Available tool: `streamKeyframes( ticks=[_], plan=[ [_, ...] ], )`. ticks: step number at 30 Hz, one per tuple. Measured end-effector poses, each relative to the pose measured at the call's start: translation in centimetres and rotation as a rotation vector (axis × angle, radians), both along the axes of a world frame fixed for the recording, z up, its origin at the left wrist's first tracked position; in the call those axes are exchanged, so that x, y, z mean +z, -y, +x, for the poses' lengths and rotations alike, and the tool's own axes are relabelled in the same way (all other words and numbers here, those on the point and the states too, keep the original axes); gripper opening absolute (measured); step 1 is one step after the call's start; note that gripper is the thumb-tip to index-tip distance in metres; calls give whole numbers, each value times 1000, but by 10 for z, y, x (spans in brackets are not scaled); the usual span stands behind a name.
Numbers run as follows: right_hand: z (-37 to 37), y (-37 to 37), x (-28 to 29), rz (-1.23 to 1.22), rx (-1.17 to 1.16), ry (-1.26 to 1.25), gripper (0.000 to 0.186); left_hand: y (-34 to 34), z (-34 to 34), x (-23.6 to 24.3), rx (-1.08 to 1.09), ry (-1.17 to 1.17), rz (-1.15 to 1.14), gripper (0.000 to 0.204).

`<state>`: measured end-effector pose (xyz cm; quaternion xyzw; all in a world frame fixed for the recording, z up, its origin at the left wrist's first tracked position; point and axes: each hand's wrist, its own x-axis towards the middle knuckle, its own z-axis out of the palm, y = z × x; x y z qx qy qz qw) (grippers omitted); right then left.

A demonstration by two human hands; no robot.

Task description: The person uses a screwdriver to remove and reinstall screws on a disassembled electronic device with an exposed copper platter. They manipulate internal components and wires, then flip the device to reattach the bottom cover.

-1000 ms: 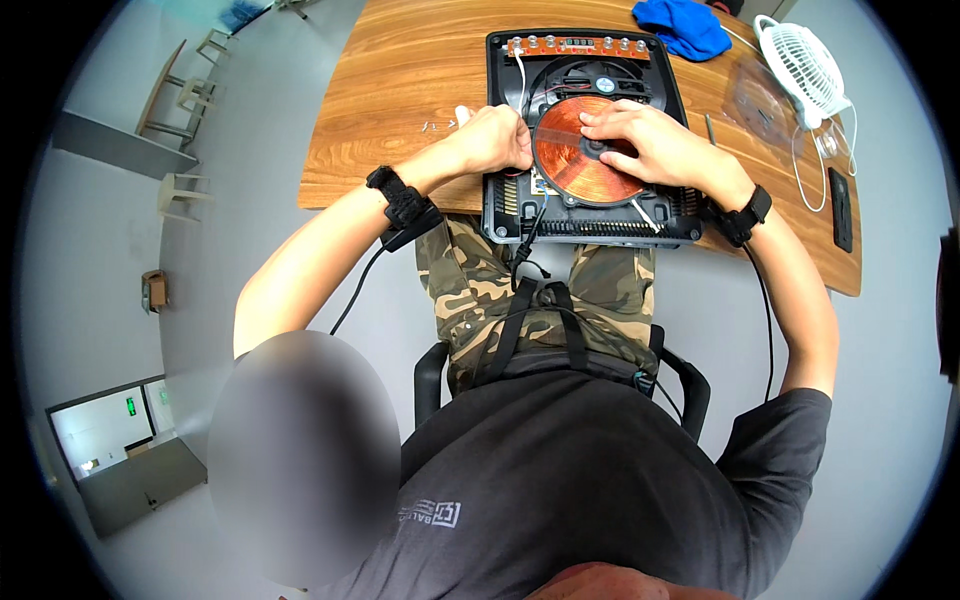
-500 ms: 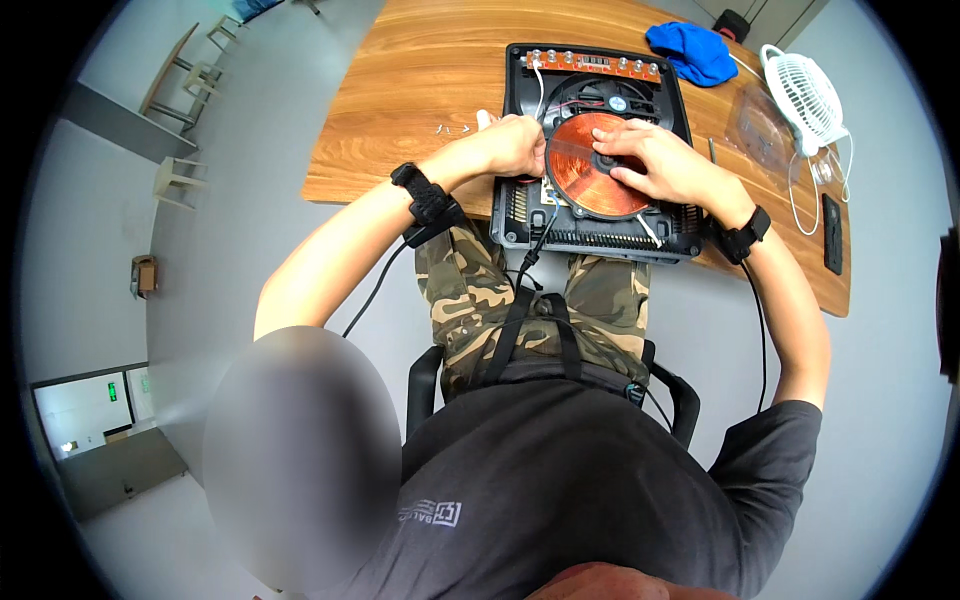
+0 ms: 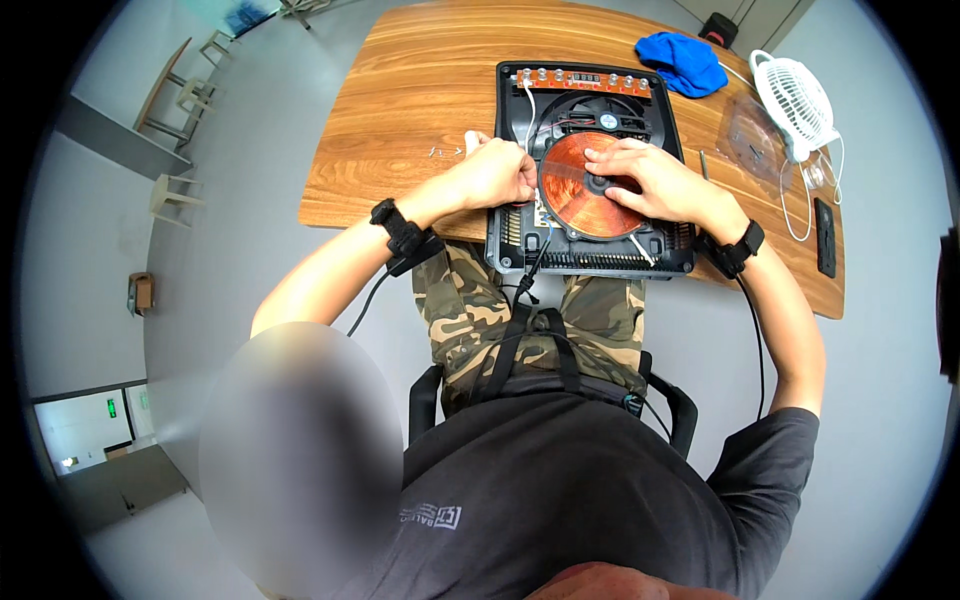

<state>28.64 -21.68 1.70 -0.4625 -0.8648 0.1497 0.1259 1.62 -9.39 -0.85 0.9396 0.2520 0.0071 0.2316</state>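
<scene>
An opened black appliance housing, resembling an induction cooker, rests at the table's near edge. A round copper coil lies over its middle. My right hand rests on the coil with thumb and fingers spread about its dark centre. My left hand is at the coil's left edge, its fingers pinched together low beside the wiring. What they hold, if anything, is hidden. An orange circuit board runs along the housing's far side, with a white cable plugged in at its left. Behind the coil shows a black fan.
Small screws lie on the wooden table left of the housing. To the right are a blue cloth, a clear plastic tray, a white fan with its cord and a black strip-shaped object.
The whole table scene sits slightly lower in the picture. My left hand has shifted a little left, away from the coil's rim. My right hand stays on the coil.
</scene>
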Motion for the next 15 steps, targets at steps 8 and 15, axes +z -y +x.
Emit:
streamKeyframes(
  ticks=[8,15],
  plan=[
    [5,-1,-6,30,-4,-21,47,7,-10,-7,-5,132,56,17],
    [6,-3,-5,31,15,-48,40,8,-15,-9,-47,235,37,14]
  ],
)
